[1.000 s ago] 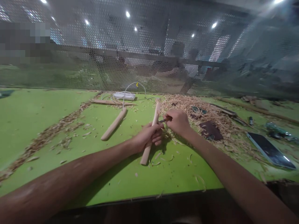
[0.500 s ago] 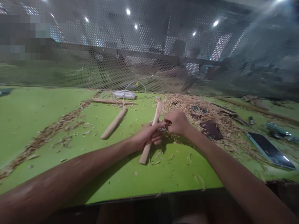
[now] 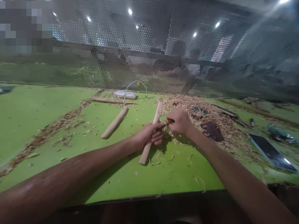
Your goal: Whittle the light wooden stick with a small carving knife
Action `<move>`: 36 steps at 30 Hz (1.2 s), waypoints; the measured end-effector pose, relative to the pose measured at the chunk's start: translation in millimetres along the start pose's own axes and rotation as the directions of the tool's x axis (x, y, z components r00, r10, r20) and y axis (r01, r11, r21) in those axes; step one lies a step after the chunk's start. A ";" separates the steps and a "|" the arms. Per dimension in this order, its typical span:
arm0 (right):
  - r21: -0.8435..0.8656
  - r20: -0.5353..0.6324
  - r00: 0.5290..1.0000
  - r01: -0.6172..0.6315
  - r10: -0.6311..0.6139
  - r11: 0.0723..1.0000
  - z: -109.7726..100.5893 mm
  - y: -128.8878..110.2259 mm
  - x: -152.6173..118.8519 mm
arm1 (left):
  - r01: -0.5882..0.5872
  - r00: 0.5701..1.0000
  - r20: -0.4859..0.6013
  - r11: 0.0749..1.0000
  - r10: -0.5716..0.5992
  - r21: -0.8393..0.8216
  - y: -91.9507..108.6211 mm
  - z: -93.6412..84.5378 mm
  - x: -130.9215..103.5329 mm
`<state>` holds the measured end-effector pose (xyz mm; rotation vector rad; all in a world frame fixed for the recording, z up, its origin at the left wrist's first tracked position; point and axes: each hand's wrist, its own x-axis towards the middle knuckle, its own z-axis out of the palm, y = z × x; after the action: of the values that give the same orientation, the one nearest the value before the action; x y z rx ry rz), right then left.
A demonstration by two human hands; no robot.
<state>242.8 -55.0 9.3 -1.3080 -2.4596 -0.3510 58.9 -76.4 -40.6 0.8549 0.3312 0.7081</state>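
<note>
My left hand [image 3: 150,135] is wrapped round the middle of a pale whittled wooden stick [image 3: 145,155], which slants away from me over the green table. Closed on the brown handle of a small carving knife [image 3: 170,122] is my right hand [image 3: 179,122], just right of the stick. The knife's thin grey front end points left to my left thumb; whether it touches the wood is hidden by the fingers. A second carved stick [image 3: 114,123] lies to the left, and thin curled shavings [image 3: 173,158] lie below my hands.
Heaped shavings [image 3: 187,101] surround a dark brown scrap [image 3: 212,130] on the right. A phone [image 3: 272,152] and a clear plastic item [image 3: 280,133] lie farther right. A white power strip [image 3: 125,94] with a cable sits before the perforated screen [image 3: 149,68]. Shavings line the left side.
My right hand has shifted slightly right, away from my left thumb, and more of the knife's handle shows. My left hand and the stick stay nearly in place.
</note>
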 end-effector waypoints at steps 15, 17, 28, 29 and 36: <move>-0.048 -0.087 0.987 0.132 -0.136 0.990 7.3 -6.7 0.4 | -0.025 0.999 -0.018 0.998 0.026 0.060 3.7 8.8 -2.2; -0.090 -0.102 0.983 0.142 -0.151 0.986 6.4 -7.9 0.9 | -0.024 1.000 -0.017 0.999 0.024 0.048 3.5 8.1 -1.9; -0.198 -0.244 0.957 0.110 -0.158 0.974 -0.4 -13.4 -0.8 | 0.034 0.999 -0.016 0.998 -0.034 -0.043 1.5 1.0 0.9; -0.198 -0.235 0.960 0.104 -0.150 0.975 -0.1 -13.3 -1.3 | 0.031 0.999 -0.021 0.999 -0.031 -0.040 1.9 2.5 0.1; -0.254 -0.297 0.943 0.075 -0.152 0.964 1.7 -7.0 -1.7 | -0.014 0.998 -0.054 0.999 0.011 -0.049 3.0 5.6 -1.7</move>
<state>237.6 -59.5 6.6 -1.0953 -2.2762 -0.8415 59.4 -79.4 -34.8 0.7923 0.3557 0.7489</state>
